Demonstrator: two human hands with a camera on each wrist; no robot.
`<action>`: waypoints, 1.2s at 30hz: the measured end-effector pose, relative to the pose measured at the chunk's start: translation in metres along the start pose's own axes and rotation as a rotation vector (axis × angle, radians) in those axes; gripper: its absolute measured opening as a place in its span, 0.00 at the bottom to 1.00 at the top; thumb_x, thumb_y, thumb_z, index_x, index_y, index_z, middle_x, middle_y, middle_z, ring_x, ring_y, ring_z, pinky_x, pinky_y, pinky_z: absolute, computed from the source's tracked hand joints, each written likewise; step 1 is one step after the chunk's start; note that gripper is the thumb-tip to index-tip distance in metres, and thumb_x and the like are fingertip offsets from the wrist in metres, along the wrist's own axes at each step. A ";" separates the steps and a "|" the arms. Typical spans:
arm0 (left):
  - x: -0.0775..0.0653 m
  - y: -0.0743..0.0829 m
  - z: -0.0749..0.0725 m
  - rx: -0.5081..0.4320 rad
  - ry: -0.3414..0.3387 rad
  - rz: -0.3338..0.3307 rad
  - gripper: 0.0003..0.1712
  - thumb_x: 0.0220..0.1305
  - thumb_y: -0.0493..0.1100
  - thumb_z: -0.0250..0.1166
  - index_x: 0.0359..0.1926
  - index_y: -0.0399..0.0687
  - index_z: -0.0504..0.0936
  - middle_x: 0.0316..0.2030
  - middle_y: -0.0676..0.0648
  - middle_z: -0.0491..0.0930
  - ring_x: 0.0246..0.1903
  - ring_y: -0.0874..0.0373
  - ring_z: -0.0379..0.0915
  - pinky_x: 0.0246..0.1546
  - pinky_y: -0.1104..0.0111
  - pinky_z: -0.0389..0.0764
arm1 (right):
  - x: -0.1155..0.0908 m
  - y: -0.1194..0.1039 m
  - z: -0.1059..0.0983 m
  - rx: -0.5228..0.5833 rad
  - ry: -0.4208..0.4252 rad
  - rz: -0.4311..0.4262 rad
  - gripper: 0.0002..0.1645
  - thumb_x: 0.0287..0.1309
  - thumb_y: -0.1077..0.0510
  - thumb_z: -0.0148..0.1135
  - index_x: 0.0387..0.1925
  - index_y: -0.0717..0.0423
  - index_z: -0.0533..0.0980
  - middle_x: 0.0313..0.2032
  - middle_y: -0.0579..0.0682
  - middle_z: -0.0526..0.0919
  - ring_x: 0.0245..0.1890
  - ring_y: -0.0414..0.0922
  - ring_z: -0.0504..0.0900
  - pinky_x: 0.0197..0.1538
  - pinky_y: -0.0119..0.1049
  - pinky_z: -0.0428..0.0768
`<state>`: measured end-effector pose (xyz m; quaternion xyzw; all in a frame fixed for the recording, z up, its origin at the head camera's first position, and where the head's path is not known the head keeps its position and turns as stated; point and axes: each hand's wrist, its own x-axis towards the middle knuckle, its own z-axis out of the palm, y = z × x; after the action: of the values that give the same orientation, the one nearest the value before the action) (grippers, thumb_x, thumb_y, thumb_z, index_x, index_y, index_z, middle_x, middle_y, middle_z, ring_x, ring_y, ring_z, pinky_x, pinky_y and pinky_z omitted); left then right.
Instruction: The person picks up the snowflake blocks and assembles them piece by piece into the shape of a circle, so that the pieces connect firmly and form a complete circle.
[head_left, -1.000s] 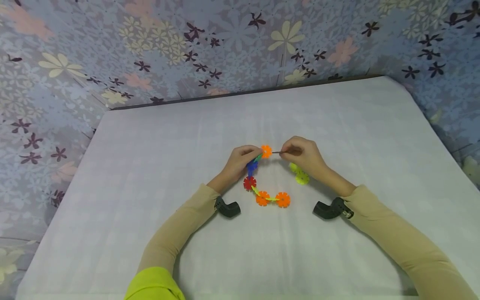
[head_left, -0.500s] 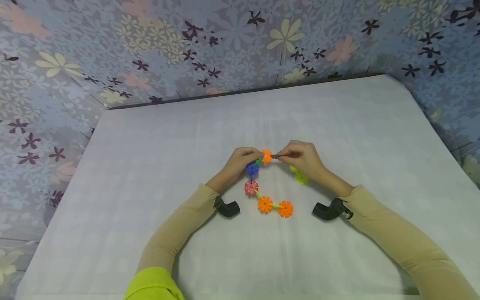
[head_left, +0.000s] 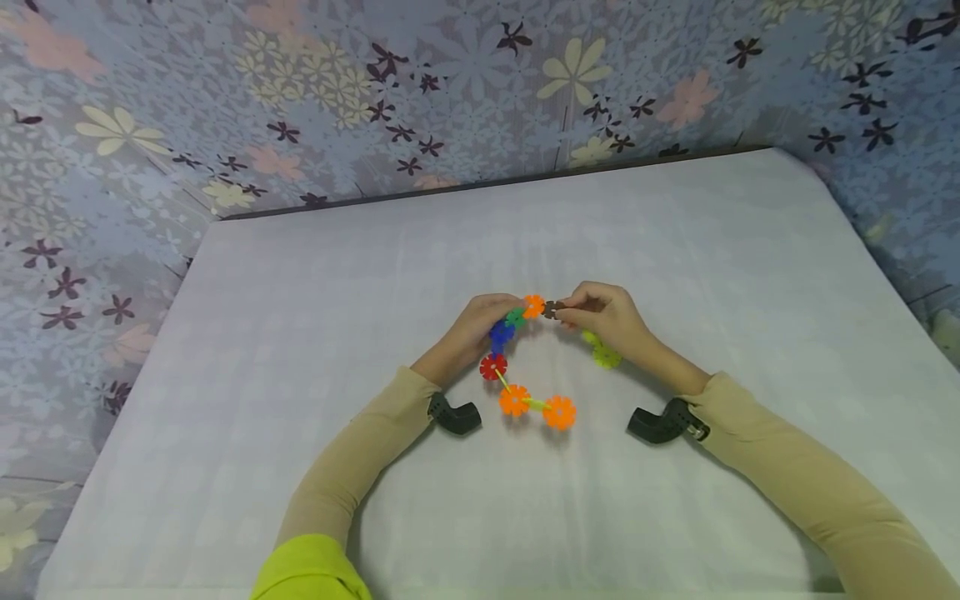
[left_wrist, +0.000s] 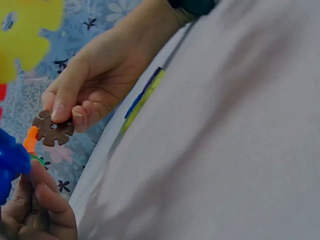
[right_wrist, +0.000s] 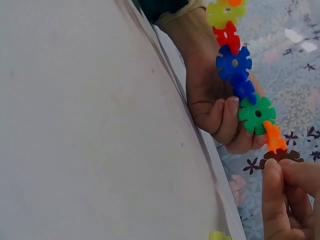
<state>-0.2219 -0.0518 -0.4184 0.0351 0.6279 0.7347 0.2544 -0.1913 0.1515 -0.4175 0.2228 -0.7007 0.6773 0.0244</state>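
Bridging left hand [head_left: 477, 327] and right hand [head_left: 604, 315], far orange disc [head_left: 534, 306] is touched by brown disc [head_left: 551, 310], pinched in the right; green disc [head_left: 515, 317] is pinched in the left, chain [head_left: 492, 367] trailing toward the wearer.

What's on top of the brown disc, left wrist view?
On the brown flower disc: a fingertip of the right grip, over its upper part. Its lower, slotted part shows; the surface beneath the fingertip is covered.

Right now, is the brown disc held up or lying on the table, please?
Held up: the right hand pinches the brown disc, which shows against the wallpaper in both wrist views.
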 end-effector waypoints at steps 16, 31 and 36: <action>-0.001 0.000 0.001 0.025 0.016 -0.012 0.06 0.59 0.36 0.58 0.28 0.38 0.78 0.18 0.50 0.73 0.15 0.63 0.63 0.19 0.74 0.67 | 0.000 0.002 -0.002 0.010 0.009 0.011 0.05 0.51 0.75 0.57 0.32 0.75 0.75 0.30 0.60 0.76 0.28 0.49 0.79 0.32 0.34 0.78; -0.002 -0.001 0.001 0.190 -0.039 0.061 0.11 0.61 0.38 0.57 0.32 0.31 0.78 0.19 0.50 0.71 0.17 0.62 0.61 0.24 0.72 0.67 | -0.001 -0.029 0.011 -0.416 -0.032 -0.378 0.11 0.35 0.83 0.63 0.25 0.72 0.78 0.22 0.58 0.73 0.23 0.50 0.74 0.31 0.28 0.76; -0.002 -0.002 0.002 0.192 -0.039 0.107 0.09 0.60 0.37 0.57 0.31 0.33 0.78 0.21 0.49 0.73 0.19 0.61 0.63 0.27 0.71 0.67 | -0.002 -0.023 0.011 -0.398 0.007 -0.339 0.11 0.36 0.82 0.62 0.26 0.72 0.77 0.25 0.59 0.75 0.26 0.52 0.76 0.34 0.29 0.76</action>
<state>-0.2191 -0.0508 -0.4194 0.1071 0.6874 0.6831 0.2223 -0.1789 0.1416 -0.3971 0.3257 -0.7726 0.5132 0.1832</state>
